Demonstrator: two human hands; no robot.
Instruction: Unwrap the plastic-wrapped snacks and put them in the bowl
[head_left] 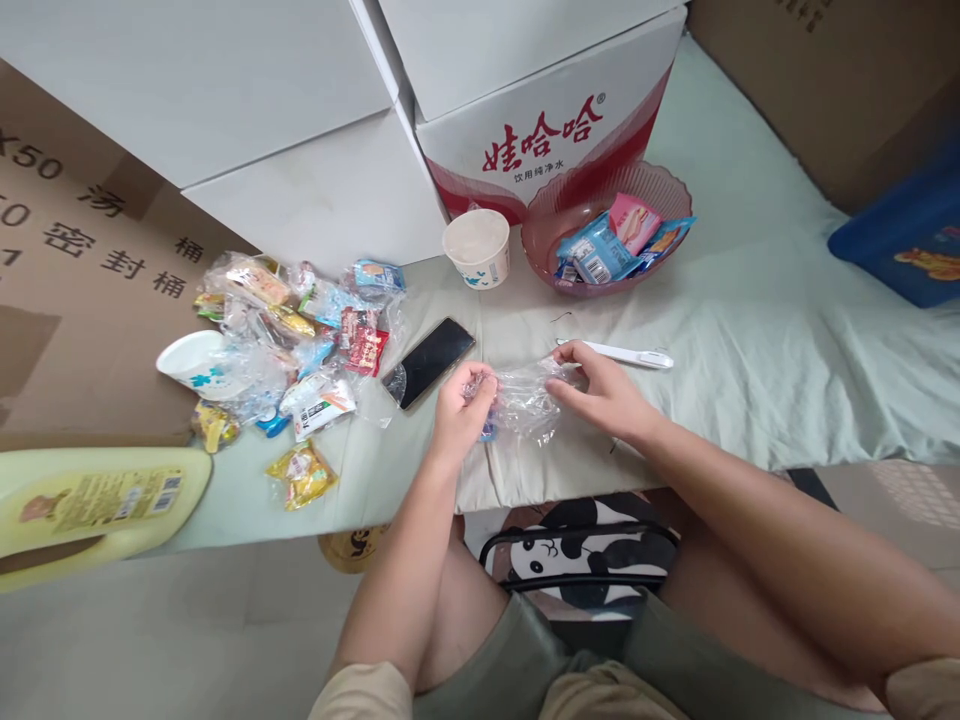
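A crumpled clear plastic bag is stretched between my two hands over the cloth-covered surface. My left hand pinches its left end, thumb pressed on the fingers. On the other side, my right hand grips the bag's right edge between thumb and fingers. A small blue item shows beside my left hand, mostly hidden by the hand and the plastic. Just beyond my right hand lies a slim white tool, partly covered by my fingers. A black phone lies left of the bag.
Wrapped snacks are piled at left around a tipped paper cup. An upright paper cup and a pink bowl of snack packets stand at the back before white boxes. A yellow jug stands left.
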